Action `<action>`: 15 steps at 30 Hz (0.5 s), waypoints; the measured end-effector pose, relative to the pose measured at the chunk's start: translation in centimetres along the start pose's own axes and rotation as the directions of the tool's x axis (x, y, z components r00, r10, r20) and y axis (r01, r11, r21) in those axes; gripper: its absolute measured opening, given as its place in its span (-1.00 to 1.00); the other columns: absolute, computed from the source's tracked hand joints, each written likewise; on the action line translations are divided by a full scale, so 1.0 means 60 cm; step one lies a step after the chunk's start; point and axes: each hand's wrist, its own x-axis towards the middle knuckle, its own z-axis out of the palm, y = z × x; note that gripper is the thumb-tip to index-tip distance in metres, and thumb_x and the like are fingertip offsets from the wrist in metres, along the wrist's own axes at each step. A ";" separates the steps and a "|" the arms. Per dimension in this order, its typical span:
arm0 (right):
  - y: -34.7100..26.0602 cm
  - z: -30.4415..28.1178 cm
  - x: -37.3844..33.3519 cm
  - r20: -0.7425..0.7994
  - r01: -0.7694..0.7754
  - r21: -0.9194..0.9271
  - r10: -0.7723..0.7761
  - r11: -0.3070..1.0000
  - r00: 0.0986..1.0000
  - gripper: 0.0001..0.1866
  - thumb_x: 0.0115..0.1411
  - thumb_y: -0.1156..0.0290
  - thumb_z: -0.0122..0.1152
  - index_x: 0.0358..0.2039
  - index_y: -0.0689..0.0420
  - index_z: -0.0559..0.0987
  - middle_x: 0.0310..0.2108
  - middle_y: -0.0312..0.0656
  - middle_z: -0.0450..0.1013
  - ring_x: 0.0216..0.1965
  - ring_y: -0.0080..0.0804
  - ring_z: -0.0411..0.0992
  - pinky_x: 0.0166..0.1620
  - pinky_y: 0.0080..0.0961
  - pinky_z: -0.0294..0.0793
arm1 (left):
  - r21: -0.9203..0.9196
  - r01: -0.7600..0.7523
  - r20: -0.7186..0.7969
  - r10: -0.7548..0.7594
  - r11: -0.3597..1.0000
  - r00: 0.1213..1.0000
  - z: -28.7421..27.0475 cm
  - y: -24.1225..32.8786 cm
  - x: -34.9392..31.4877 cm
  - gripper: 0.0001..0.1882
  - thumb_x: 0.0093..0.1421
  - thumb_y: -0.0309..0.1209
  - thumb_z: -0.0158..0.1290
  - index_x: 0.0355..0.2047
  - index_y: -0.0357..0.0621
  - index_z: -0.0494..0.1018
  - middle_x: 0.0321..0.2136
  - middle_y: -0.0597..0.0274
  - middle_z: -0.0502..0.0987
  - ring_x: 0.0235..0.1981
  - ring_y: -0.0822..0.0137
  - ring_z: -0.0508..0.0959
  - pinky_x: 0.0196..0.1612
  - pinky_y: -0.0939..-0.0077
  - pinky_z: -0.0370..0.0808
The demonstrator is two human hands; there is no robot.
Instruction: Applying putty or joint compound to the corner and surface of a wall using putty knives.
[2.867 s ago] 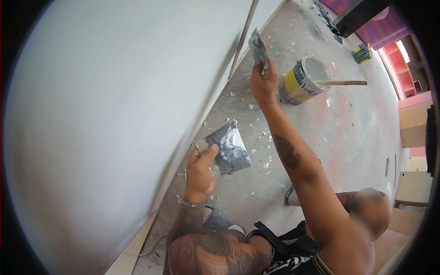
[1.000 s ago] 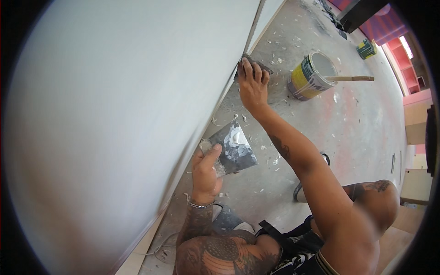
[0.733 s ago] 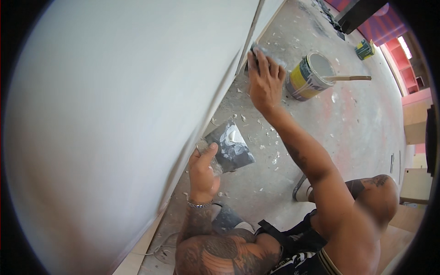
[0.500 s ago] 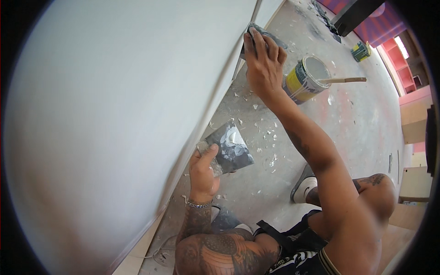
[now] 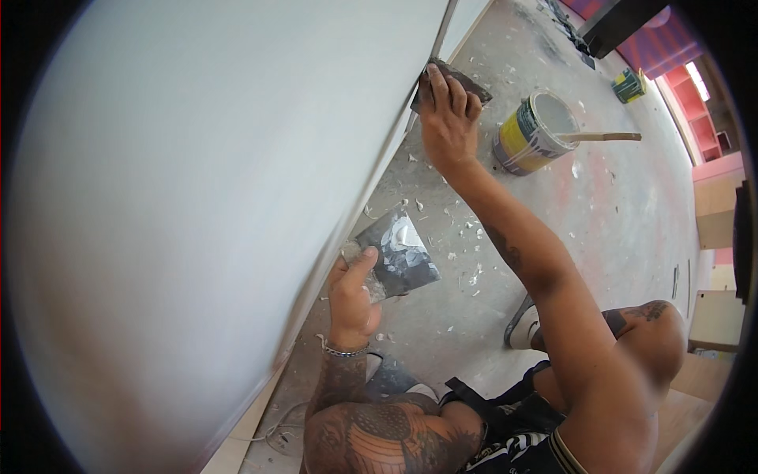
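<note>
My left hand is closed round the handle end of a broad putty knife, thumb on top, its dark blade smeared with white filler. Farther off, my right hand presses its fingers on a second dark, flat scraper. That scraper lies against the edge of the large white panel on the left; the palm hides its grip. Just right of this hand stands an open paint can with a wooden stick across its rim.
White scraps litter the grey concrete floor. A smaller green and yellow can stands far right near a dark post. Pink shelves and wooden boards line the right side. A thin cable lies at lower left.
My right hand has moved slightly nearer along the panel's edge, with its scraper tilted differently. My left hand and its putty knife have hardly moved.
</note>
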 end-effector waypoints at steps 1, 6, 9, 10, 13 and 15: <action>-0.005 0.002 -0.005 0.036 -0.008 0.002 0.008 1.000 0.999 -0.62 0.05 0.39 0.17 -0.08 0.14 0.61 0.20 -0.24 0.30 0.14 -0.32 0.21 0.11 -0.25 0.11 | -0.005 -0.005 -0.012 0.005 1.000 1.000 0.001 -0.001 0.000 -0.66 0.23 -0.39 0.00 -0.03 -0.30 0.44 -0.22 0.09 0.59 -0.26 0.14 0.64 -0.38 0.19 0.61; -0.027 0.012 -0.032 0.127 -0.054 -0.011 0.055 0.998 0.990 -0.61 0.04 0.39 0.21 -0.07 0.11 0.61 0.20 -0.32 0.31 0.14 -0.37 0.25 0.09 -0.30 0.17 | 0.002 -0.042 -0.044 0.042 0.999 0.998 -0.005 -0.005 0.003 -0.67 0.23 -0.39 -0.01 -0.03 -0.29 0.44 -0.22 0.10 0.59 -0.25 0.15 0.64 -0.37 0.20 0.61; -0.033 0.032 -0.057 0.083 -0.035 0.009 0.034 0.999 0.996 -0.61 0.05 0.39 0.17 -0.07 0.15 0.61 0.21 -0.24 0.28 0.14 -0.30 0.23 0.13 -0.22 0.15 | 0.004 -0.039 -0.053 0.039 0.999 0.998 -0.005 -0.003 0.001 -0.67 0.23 -0.39 -0.01 -0.04 -0.29 0.45 -0.22 0.10 0.59 -0.25 0.16 0.64 -0.36 0.20 0.61; -0.034 0.035 -0.065 0.101 -0.034 0.027 0.031 0.999 0.994 -0.60 0.06 0.39 0.16 -0.05 0.16 0.60 0.20 -0.25 0.29 0.14 -0.31 0.23 0.12 -0.21 0.16 | -0.004 -0.028 -0.055 0.028 1.000 0.998 -0.004 -0.002 0.000 -0.67 0.23 -0.39 -0.01 -0.04 -0.29 0.45 -0.22 0.10 0.59 -0.25 0.16 0.64 -0.35 0.20 0.61; -0.033 0.033 -0.089 0.163 -0.024 0.069 0.013 0.997 0.987 -0.57 0.08 0.40 0.14 0.00 0.18 0.56 0.17 -0.23 0.32 0.13 -0.30 0.25 0.10 -0.22 0.19 | -0.017 0.007 -0.029 -0.007 1.000 1.000 0.005 0.003 -0.006 -0.67 0.23 -0.39 -0.01 -0.03 -0.26 0.45 -0.23 0.12 0.60 -0.27 0.17 0.64 -0.37 0.23 0.60; -0.024 0.019 -0.106 0.205 -0.016 0.089 -0.003 0.996 0.979 -0.56 0.09 0.41 0.12 0.03 0.19 0.54 0.16 -0.22 0.34 0.12 -0.27 0.27 0.10 -0.24 0.22 | -0.035 0.010 -0.030 -0.011 0.999 0.999 0.002 -0.004 -0.001 -0.68 0.23 -0.38 -0.01 -0.03 -0.24 0.45 -0.23 0.13 0.60 -0.26 0.17 0.64 -0.37 0.24 0.60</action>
